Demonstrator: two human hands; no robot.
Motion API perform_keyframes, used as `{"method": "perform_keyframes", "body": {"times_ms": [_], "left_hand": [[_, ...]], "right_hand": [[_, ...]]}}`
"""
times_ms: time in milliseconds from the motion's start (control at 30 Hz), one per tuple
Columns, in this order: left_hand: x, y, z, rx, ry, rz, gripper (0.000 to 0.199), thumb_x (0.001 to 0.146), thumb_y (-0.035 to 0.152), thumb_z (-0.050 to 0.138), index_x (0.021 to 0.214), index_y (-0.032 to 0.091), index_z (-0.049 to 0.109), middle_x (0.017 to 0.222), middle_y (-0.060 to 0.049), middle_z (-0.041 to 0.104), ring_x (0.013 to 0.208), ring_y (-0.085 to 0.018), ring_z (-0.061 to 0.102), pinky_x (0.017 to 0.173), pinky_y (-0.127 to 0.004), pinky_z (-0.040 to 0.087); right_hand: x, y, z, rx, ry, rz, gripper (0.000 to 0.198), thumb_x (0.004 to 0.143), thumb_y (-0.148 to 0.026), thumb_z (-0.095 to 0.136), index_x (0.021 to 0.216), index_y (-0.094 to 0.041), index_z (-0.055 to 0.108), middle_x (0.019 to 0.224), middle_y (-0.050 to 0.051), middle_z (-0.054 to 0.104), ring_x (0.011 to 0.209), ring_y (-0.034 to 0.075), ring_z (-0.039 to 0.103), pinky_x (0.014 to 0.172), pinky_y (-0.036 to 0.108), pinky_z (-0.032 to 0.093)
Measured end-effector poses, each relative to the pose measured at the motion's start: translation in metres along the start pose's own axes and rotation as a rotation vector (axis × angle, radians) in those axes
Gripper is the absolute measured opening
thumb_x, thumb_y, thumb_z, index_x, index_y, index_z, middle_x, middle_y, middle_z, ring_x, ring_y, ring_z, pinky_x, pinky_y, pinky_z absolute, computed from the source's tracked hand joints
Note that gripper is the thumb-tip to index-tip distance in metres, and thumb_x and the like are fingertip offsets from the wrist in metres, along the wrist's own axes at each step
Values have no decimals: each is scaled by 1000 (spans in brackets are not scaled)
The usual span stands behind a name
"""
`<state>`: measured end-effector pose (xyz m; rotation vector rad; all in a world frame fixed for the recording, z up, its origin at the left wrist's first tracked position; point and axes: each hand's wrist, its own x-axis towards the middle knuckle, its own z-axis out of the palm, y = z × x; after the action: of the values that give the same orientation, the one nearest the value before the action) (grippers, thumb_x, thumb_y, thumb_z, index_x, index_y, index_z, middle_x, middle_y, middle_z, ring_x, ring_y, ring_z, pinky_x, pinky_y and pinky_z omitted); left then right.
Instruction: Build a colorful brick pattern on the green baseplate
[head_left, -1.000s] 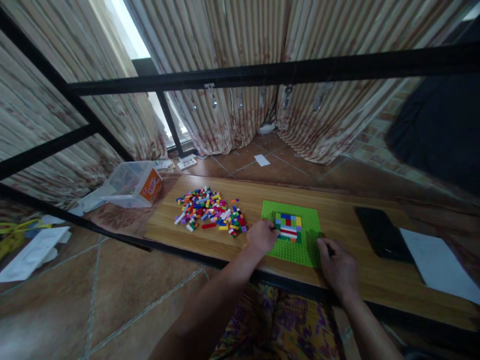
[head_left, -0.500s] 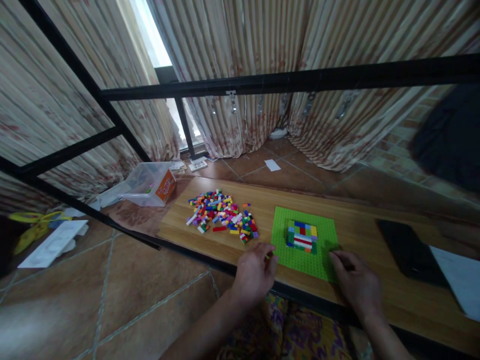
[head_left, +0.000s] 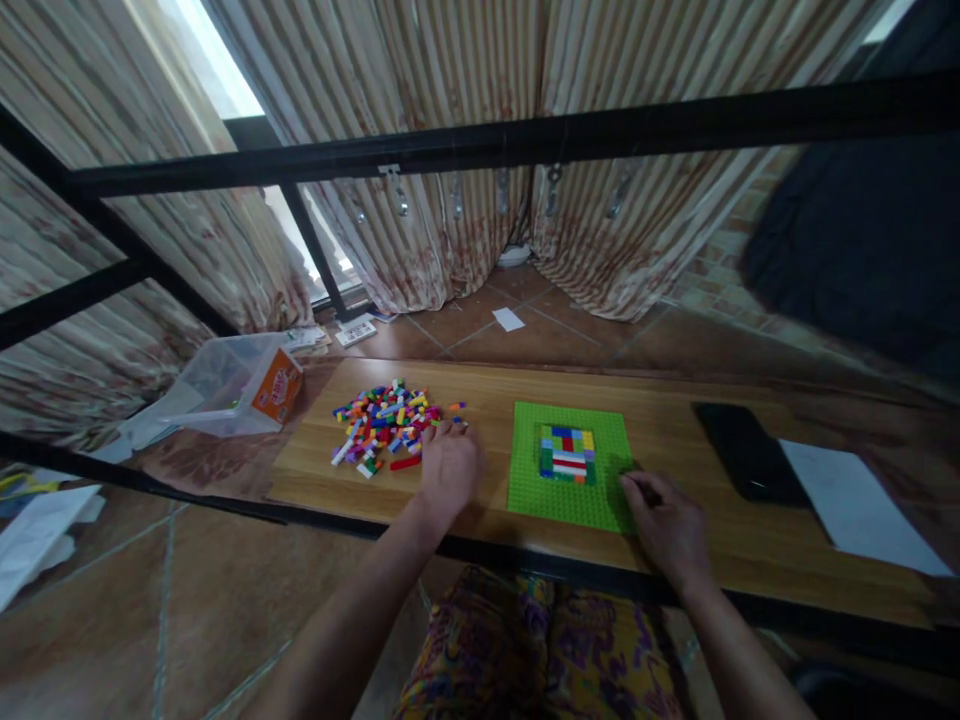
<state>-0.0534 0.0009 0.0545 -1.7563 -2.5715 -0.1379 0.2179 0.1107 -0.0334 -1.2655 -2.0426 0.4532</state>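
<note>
My left hand (head_left: 453, 468) reaches to the right side of a loose pile of coloured toy bricks (head_left: 390, 415), knuckles up. Its fingertips are hidden behind the hand, so I cannot see whether a brick is between them. A bright green studded baseplate (head_left: 529, 490) lies flat on the wooden table. On the plate's middle sits a small block of bricks (head_left: 568, 455) in blue, red, white, yellow and green. My right hand (head_left: 667, 520) is curled closed at the plate's right edge, thumb and forefinger pinching there.
Right of the plate lie a black flat device (head_left: 750, 455) and a white paper sheet (head_left: 862, 505) on the wooden table (head_left: 480, 500). A clear plastic box (head_left: 232, 385) with an orange label stands beyond the left end. A black metal rail (head_left: 450, 145) crosses behind.
My left hand has moved from the plate's left front edge leftwards and away to the brick pile. My right hand stays at the plate's right edge. The view has shifted to the right.
</note>
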Motion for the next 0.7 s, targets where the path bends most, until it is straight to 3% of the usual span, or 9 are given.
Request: {"method": "perform_keyframes", "body": {"times_ms": [200,433,567,700], "left_hand": [[20,7,13,109,-68,-13,23,84,21,49,92,12,68,87,-16,71,98,-32,61,91,-49,36],[22,11,8,139,-55,44,23,85,19,46,92,12,66,90,-16,71,99,-34,61,92,-52,37],[16,24,-1,47,-4,70,20,87,22,48,94,13,65,89,-12,69,86,-27,65,87,-43,43],[9,46,-1,-226,45,118,18,89,25,51,99,16,62,93,-8,67,80,-19,65,72,-30,48]], "right_hand": [[1,-1,1,42,3,21,39,88,-52,46,82,-19,66,80,6,66,71,19,61,67,30,45],[3,-3,0,68,2,25,35,88,-49,48,80,-20,65,81,6,66,71,19,61,67,30,45],[3,-3,1,93,5,31,31,89,-45,49,80,-20,65,80,5,66,72,19,61,68,30,45],[4,-4,1,104,13,29,30,89,-44,49,79,-20,65,79,5,66,73,19,61,69,30,45]]}}
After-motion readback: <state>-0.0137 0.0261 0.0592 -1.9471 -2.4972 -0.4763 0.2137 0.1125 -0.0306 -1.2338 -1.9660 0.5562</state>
